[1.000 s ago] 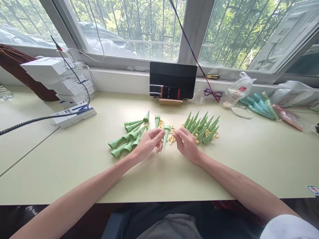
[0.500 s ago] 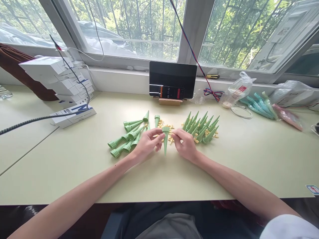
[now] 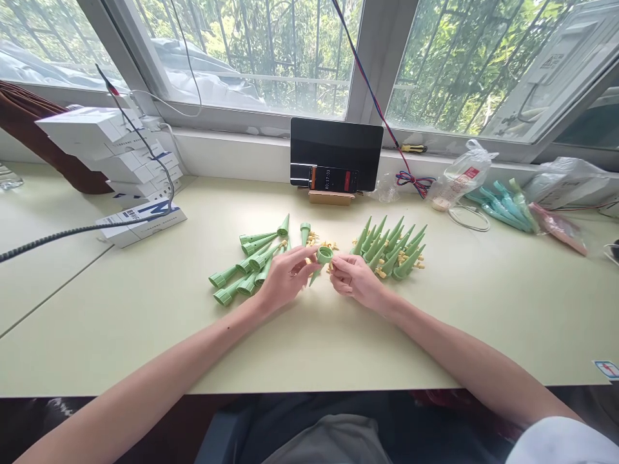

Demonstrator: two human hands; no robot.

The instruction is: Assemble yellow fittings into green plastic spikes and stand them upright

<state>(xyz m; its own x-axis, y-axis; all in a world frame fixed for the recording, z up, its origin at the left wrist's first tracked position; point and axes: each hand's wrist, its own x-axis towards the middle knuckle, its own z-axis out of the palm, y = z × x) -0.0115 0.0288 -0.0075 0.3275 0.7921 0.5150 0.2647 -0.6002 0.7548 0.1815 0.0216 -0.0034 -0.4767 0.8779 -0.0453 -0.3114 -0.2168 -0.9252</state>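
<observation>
In my left hand (image 3: pixel 290 274), a green plastic watering spike (image 3: pixel 325 256) is pinched near its wide collar. Its round opening is tilted up toward me, and its point slants down to the left. My right hand (image 3: pixel 356 278) is closed at the collar's right side, its fingertips on a small yellow valve (image 3: pixel 331 265) mostly hidden by them. Behind both hands lies a pile of small yellow valves (image 3: pixel 330 245). Loose green spikes (image 3: pixel 249 264) lie to the left, with one upright spike (image 3: pixel 305 233) behind. On the right, several spikes (image 3: pixel 389 248) fitted with yellow valves lie grouped, points upward.
A phone (image 3: pixel 333 179) showing a timer leans against a black tablet (image 3: pixel 336 151) at the back. White boxes (image 3: pixel 140 222) and a black cable (image 3: pixel 72 230) are at the left. Plastic bags (image 3: pixel 461 177), coiled wires (image 3: pixel 416 183) and blue-green packets (image 3: pixel 505 206) line the back right.
The spike has tipped, so its opening now faces me and its point has swung to the left. My right fingers have curled in closer against the collar.
</observation>
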